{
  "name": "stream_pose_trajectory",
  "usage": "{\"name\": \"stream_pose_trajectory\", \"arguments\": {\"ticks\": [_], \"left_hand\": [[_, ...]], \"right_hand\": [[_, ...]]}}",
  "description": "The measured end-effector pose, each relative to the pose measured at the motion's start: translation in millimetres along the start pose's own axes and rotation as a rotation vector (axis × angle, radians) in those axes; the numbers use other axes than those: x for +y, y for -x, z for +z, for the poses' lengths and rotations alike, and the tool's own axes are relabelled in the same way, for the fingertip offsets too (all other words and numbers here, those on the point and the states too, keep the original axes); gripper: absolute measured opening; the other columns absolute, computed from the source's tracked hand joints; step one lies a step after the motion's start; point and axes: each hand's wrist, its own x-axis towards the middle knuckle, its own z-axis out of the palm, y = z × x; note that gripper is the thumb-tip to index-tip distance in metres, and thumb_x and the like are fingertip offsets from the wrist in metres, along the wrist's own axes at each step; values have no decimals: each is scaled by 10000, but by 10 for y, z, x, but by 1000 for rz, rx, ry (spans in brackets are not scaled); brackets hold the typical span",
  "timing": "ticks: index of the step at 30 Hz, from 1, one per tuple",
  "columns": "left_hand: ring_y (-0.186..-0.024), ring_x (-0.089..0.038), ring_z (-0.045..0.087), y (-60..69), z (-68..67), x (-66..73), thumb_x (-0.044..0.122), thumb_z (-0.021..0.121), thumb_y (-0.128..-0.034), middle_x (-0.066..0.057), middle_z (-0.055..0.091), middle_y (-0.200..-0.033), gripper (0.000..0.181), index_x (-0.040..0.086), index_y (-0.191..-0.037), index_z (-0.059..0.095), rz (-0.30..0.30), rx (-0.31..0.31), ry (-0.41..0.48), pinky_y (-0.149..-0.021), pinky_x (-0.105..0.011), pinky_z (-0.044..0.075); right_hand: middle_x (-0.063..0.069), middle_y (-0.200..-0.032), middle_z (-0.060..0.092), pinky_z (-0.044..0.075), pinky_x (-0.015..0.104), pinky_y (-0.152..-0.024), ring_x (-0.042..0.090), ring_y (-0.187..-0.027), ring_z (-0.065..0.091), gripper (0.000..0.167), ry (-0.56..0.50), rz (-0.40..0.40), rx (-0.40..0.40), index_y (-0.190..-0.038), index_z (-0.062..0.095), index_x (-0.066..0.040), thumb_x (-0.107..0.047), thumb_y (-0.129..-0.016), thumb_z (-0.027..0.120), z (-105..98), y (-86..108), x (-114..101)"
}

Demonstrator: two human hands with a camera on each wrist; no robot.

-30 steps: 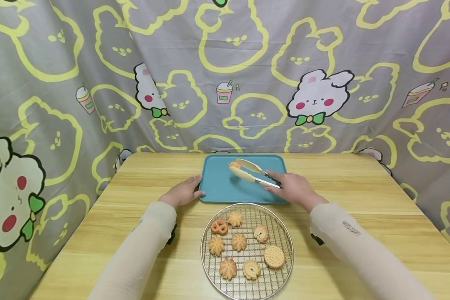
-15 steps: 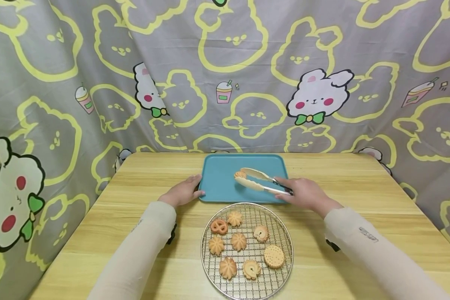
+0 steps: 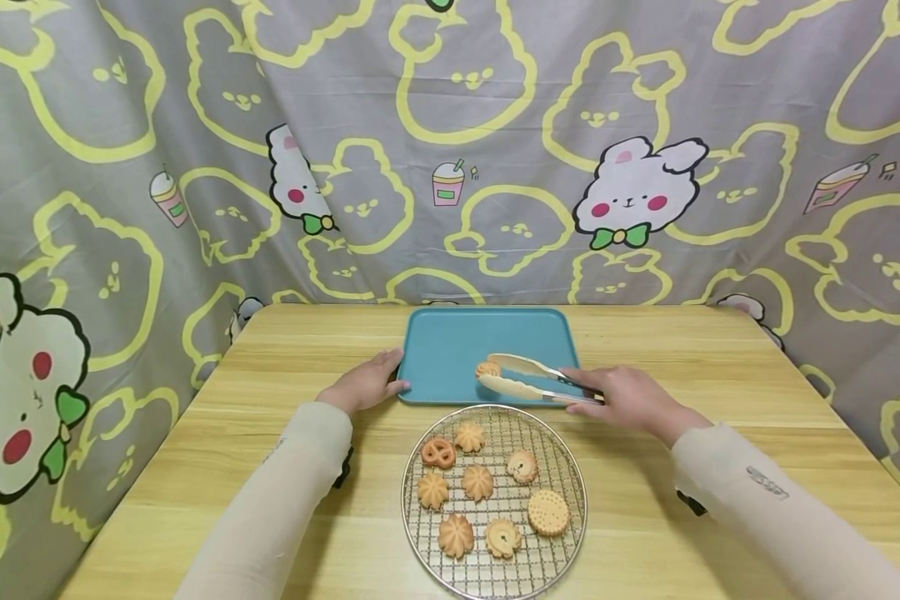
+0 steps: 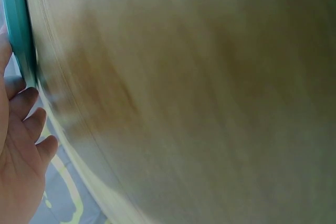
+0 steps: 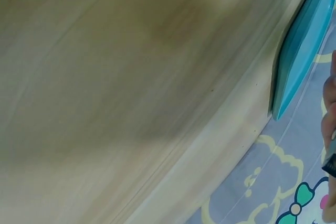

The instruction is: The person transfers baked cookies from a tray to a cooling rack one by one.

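In the head view, my right hand (image 3: 633, 402) grips a pair of tongs (image 3: 536, 381) with cream-coloured scalloped tips and metal arms. Between those tips is a small golden cookie (image 3: 487, 370), over the front part of a blue rectangular tray (image 3: 438, 342). At the tray's left edge my left hand (image 3: 362, 385) holds the rim, thumb over it and fingers along the outer side. The left wrist view shows the fingers (image 4: 35, 124) beside the tray's side (image 4: 18, 19). Only part of the right hand (image 5: 329, 108) appears in the right wrist view; the cookie is out of that view.
Close in front of the tray lies a round wire rack (image 3: 495, 575) bearing several cookies, among them a pretzel-shaped one (image 3: 438, 453) and a round dotted one (image 3: 548, 512). The wooden table (image 3: 727, 367) ends at a patterned curtain (image 3: 510, 167).
My right hand has drawn the tongs and the cookie toward me and slightly right, from the tray's back part to its front. The left hand has stayed at the tray's edge.
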Motion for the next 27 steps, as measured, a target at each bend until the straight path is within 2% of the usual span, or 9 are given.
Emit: {"name": "stream_pose_trajectory", "arguments": {"ticks": [8, 13, 17, 21, 24, 27], "left_hand": [[-1427, -307, 130, -9, 11, -4, 448, 451, -992, -134, 151, -1570, 739, 62, -1535, 130, 4, 1, 0, -1140, -466, 176], [-1428, -306, 128, -2, 8, -4, 447, 451, -993, -132, 151, -1570, 738, 67, -1536, 128, 1, 2, 2, -1138, -471, 180], [-1427, -309, 131, 4, 1, -2, 442, 453, -994, -135, 151, -1570, 737, 63, -1536, 128, 1, 0, 3, -1139, -470, 177], [-1425, -315, 136, 5, -4, 1, 437, 458, -994, -138, 149, -1570, 738, 57, -1535, 129, 3, -2, 8, -1139, -471, 175], [-1425, -315, 137, 4, -7, 4, 436, 459, -993, -138, 149, -1570, 738, 56, -1534, 130, 2, -4, 12, -1138, -472, 177], [-1425, -315, 137, 3, -9, 2, 436, 461, -992, -137, 152, -1570, 738, 59, -1535, 133, 1, -4, 16, -1136, -477, 180]], "right_hand": [[38, -1037, 695, 469, 337, -621, 57, -668, 521, 637, 8, -53, 35, -1352, 576, -169, -534, -839, 670, -35, 117, 64], [2, -1030, 694, 505, 345, -651, 57, -731, 574, 636, 8, -94, 57, -1334, 594, -166, -535, -824, 686, -54, 174, 110], [-26, -1009, 686, 448, 285, -596, 16, -641, 489, 625, 2, -101, 32, -1330, 599, -178, -540, -827, 679, -80, 207, 123], [-87, -898, 657, 405, 246, -570, -15, -581, 418, 603, 7, -121, 12, -1325, 604, -187, -543, -842, 660, -104, 238, 125], [-167, -764, 556, 379, 225, -547, -25, -547, 381, 590, 12, -141, -6, -1324, 605, -186, -534, -850, 656, -117, 263, 123], [-207, -707, 462, 358, 204, -519, -34, -517, 352, 588, 1, -152, -31, -1331, 597, -183, -519, -853, 661, -115, 283, 121]]}}
